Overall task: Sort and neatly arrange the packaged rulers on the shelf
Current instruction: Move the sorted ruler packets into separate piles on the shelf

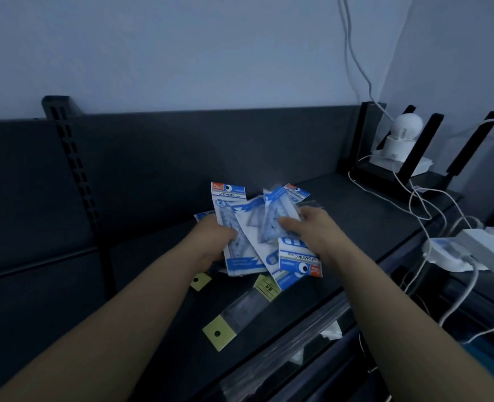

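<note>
Above the dark shelf [356, 216], both hands grip a fanned bunch of blue-and-white geometric ruler packets [254, 227]; left hand [214, 242] pinching one side, right hand [312, 230] the other; best to square edges, headers matching, before setting down.

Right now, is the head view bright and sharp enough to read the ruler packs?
Head view: dim, bluish light. The blue packs in the left hand and right hand are motion-blurred; only GEOMETRIC reads. Clear yellow-tagged packs barely show on the dark shelf.
</note>
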A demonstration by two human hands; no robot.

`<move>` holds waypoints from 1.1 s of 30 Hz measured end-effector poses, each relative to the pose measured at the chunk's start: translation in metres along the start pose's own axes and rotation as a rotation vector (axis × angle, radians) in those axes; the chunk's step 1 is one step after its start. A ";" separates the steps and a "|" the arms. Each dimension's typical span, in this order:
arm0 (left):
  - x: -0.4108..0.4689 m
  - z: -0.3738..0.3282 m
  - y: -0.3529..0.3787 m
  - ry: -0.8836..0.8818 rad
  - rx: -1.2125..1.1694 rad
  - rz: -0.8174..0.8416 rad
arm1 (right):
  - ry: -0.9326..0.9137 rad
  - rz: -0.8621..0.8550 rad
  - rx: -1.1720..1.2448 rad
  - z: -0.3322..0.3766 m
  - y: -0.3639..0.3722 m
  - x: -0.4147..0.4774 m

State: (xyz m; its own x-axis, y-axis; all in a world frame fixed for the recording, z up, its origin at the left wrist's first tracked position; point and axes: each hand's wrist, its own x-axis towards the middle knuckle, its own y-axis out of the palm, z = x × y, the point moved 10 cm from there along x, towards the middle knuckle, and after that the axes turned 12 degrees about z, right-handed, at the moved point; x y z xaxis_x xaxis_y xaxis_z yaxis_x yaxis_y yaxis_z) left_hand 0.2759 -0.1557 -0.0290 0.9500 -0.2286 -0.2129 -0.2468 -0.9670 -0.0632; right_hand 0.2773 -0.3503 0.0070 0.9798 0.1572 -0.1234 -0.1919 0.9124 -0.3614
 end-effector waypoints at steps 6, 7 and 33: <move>-0.021 -0.008 0.002 0.083 -0.177 0.030 | -0.040 -0.010 0.064 0.010 0.025 0.004; -0.025 -0.009 -0.003 0.101 -0.160 0.014 | -0.044 0.004 0.028 0.012 0.034 0.005; -0.335 0.063 -0.274 0.122 -0.100 -0.674 | -0.264 0.561 -0.133 0.152 0.390 -0.088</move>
State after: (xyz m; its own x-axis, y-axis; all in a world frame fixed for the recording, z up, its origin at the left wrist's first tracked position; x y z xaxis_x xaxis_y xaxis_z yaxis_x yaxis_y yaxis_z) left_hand 0.0131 0.1926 -0.0017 0.9059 0.4209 -0.0470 0.4186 -0.9067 -0.0518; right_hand 0.1243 0.0488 0.0171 0.7056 0.7014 -0.1009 -0.6689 0.6123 -0.4215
